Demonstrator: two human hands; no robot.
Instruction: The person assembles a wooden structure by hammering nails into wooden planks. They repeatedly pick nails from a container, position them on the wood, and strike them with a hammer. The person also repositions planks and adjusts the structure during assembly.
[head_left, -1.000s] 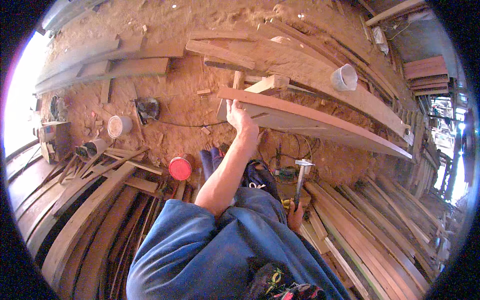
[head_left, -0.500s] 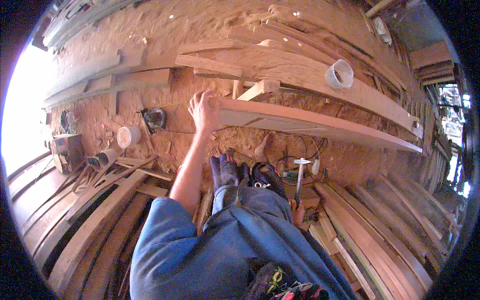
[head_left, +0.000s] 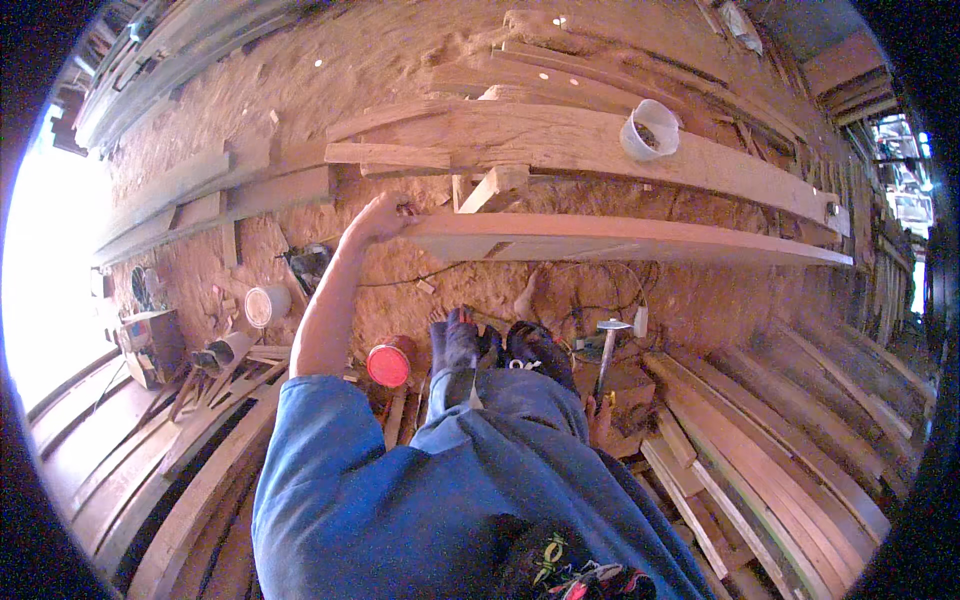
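Note:
My left hand [head_left: 380,218] is closed at the left end of a long wooden board [head_left: 600,228], its fingers curled at the upper edge. The board stands on edge in front of me and stretches far to the right. Low beside my right hip, my right hand [head_left: 600,425], mostly hidden by my shirt, grips a hammer [head_left: 607,355]. Its handle is dark below, and its metal head points up. Just behind the board, a short wooden block [head_left: 495,188] juts toward it from a thick plank [head_left: 560,135].
A clear plastic tub [head_left: 650,132] rests on the thick plank. Left of my feet stand a red-topped can [head_left: 389,362] and a white bucket [head_left: 267,305]. A dark power tool [head_left: 308,264] lies on the dirt. Stacked planks [head_left: 760,450] flank me, and a cable [head_left: 640,290] runs beyond my feet.
My left hand and the board's near end have shifted left in the picture, and the board looks more level. The view has moved too, uncovering the red-topped can. The hammer stays by my hip.

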